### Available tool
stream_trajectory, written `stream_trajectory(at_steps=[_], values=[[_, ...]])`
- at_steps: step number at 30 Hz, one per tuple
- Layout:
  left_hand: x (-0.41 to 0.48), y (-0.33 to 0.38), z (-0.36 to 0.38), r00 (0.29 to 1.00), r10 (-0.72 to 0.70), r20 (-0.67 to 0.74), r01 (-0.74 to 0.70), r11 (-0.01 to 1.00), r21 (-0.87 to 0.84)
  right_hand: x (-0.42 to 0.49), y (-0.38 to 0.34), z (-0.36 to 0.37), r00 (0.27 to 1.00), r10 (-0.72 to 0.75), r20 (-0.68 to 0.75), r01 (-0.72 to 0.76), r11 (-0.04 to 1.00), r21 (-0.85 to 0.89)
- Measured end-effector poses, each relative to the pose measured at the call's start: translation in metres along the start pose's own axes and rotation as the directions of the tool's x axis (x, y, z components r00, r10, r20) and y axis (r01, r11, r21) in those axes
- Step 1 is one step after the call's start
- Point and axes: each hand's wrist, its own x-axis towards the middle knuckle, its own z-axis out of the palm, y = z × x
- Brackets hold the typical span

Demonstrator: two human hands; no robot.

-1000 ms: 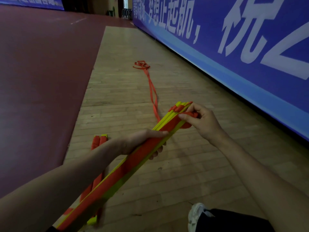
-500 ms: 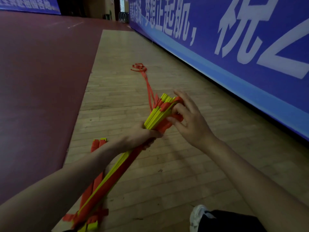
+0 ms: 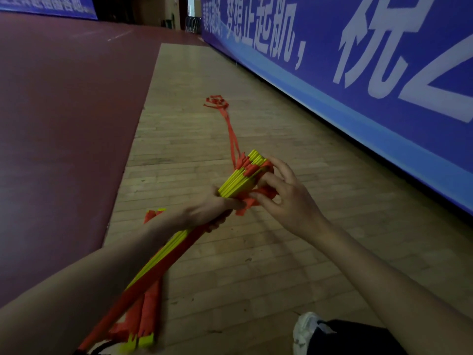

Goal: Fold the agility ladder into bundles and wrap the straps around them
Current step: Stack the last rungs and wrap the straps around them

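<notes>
Left hand (image 3: 212,213) clenches the ladder bundle (image 3: 238,180), right hand (image 3: 286,201) pinches the orange strap (image 3: 231,139) at its tip. Slack trailing toward twelve o'clock may snag, and the rungs could fan out.

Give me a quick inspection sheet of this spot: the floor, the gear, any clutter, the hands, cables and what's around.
Surface: wooden floor, with a dark red floor beside it.
Job's things: ladder bundle held up, yellow rungs stacked; its orange strap trails along the floor to a loose heap; a second bundle lies on the floor.
Clutter: nothing seen.
Hands: left hand grips the ladder bundle; right hand pinches the orange strap at the bundle's far end.
Cables: nothing seen.
Surroundings: blue banner with white characters along the right; white shoe at the bottom edge.
</notes>
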Motion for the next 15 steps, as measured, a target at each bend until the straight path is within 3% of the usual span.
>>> stream_trajectory(at_steps=[2, 4, 7, 9, 13, 15], values=[[0.002, -0.002, -0.004, 0.999, -0.035, 0.017, 0.034, 0.999, 0.023, -0.003, 0.0, -0.008, 0.999, 0.038, -0.01, -0.037, 0.999, 0.034], [0.003, -0.005, -0.005, 0.997, -0.068, 0.033, 0.065, 0.994, 0.087, -0.005, -0.001, -0.012, 0.983, 0.182, 0.019, -0.183, 0.981, 0.06], [0.002, -0.008, -0.002, 0.994, -0.101, 0.042, 0.089, 0.971, 0.221, -0.007, -0.003, -0.01, 0.905, 0.405, 0.128, -0.423, 0.888, 0.182], [0.001, -0.009, 0.0, 0.995, -0.098, 0.021, 0.087, 0.951, 0.296, -0.008, 0.002, -0.011, 0.864, 0.483, 0.141, -0.503, 0.828, 0.248], [0.003, -0.014, -0.006, 0.995, -0.086, -0.054, 0.1, 0.928, 0.359, -0.008, 0.012, -0.019, 0.875, 0.433, 0.215, -0.422, 0.902, -0.094], [0.002, -0.016, -0.006, 0.992, -0.109, -0.061, 0.124, 0.909, 0.397, -0.007, 0.017, -0.023, 0.859, 0.445, 0.254, -0.374, 0.884, -0.281]])
